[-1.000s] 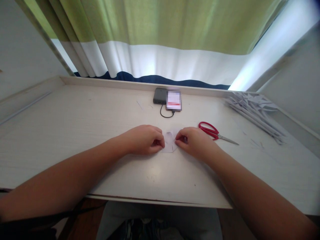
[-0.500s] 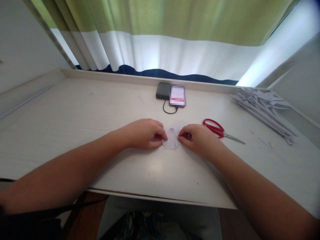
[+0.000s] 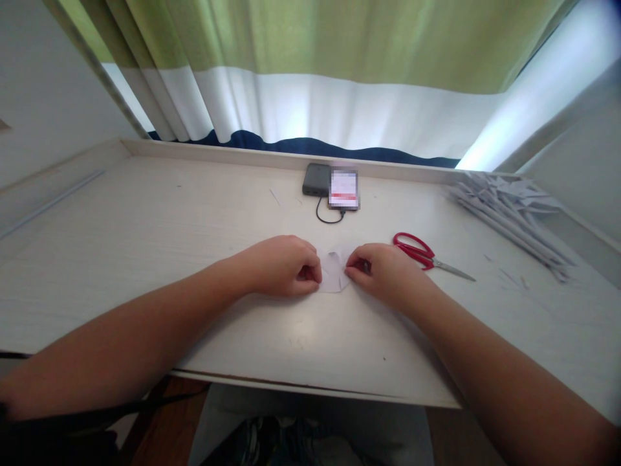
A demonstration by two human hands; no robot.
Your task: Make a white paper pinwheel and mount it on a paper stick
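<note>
This looks like a room in a home, with a broad, pale counter [image 3: 218, 213] fitted like a built-in desk beneath a curtain [image 3: 310, 77]. The curtain hangs in soft folds, banded green, white and dark blue, and daylight glows through its white part. Plain pale walls [image 3: 43, 77] close in on both sides, and a low raised lip [image 3: 233, 152] runs along the counter's back edge. Below the front edge, part of a reddish-brown floor [image 3: 169, 414] shows. A phone [image 3: 344, 189] lies on the counter, its cable [image 3: 323, 217] curling beside a dark power bank [image 3: 315, 180].
</note>
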